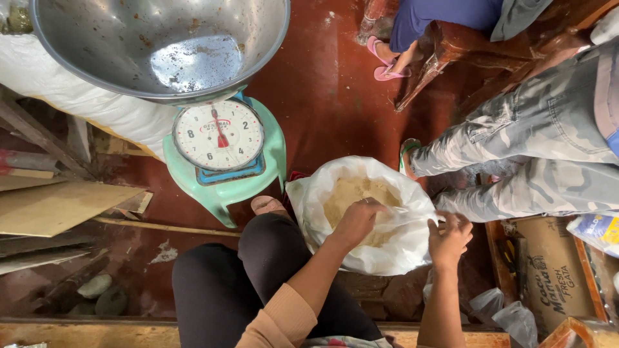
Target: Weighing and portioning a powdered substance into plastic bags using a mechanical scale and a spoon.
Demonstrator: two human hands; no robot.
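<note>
A white plastic bag (pixel 387 254) stands open on the red floor in front of my knees, holding pale tan powder (pixel 345 193). My left hand (pixel 356 220) reaches into the bag's mouth, fingers curled over the powder and the inner plastic. My right hand (pixel 449 240) pinches the bag's right rim and holds it up. A round-dial weighing scale (pixel 219 136) with a large steel pan (pixel 161 45) sits on a green plastic stool (pixel 222 190) to the left of the bag.
Another person in camouflage trousers (pixel 535 148) sits close on the right; a third person's foot in a pink sandal (pixel 387 61) is at the top. Wooden boards (pixel 51 206) lie at left, a cardboard box (pixel 548 270) and clear bags (pixel 509 316) at lower right.
</note>
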